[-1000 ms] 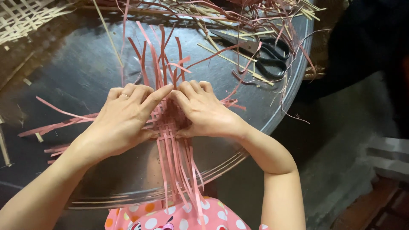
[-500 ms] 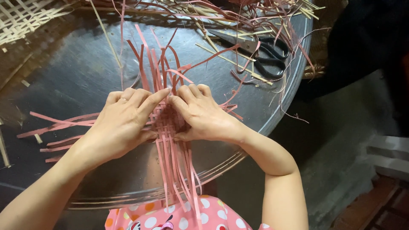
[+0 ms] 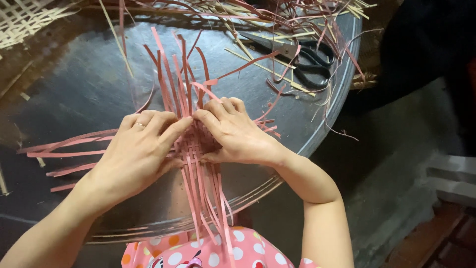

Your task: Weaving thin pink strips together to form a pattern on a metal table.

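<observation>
At the far left edge, a pale woven bamboo mat [image 3: 25,20] lies with its open lattice showing. Loose pink strips [image 3: 69,149] fan out flat across the dark, dull-shining round desk [image 3: 74,79], running toward the left hand [image 3: 139,154]. That hand lies palm down with fingers together, a thin ring on one finger, its fingertips pressing the left part of the pink woven patch [image 3: 191,146]. The patch is a small, tight checker weave of thin flat strips, lying on the desk directly between the two hands and partly covered by them. More strips rise from it away from the person, curling at the tips, and others trail off the near rim over a pink polka-dot garment [image 3: 213,253]. The right hand [image 3: 238,134] is also palm down, its fingertips pinching a strip at the patch's upper edge, touching the left hand's fingertips. Farther right, black-handled scissors [image 3: 302,57] rest among scattered pale and pink slivers [image 3: 277,20].
</observation>
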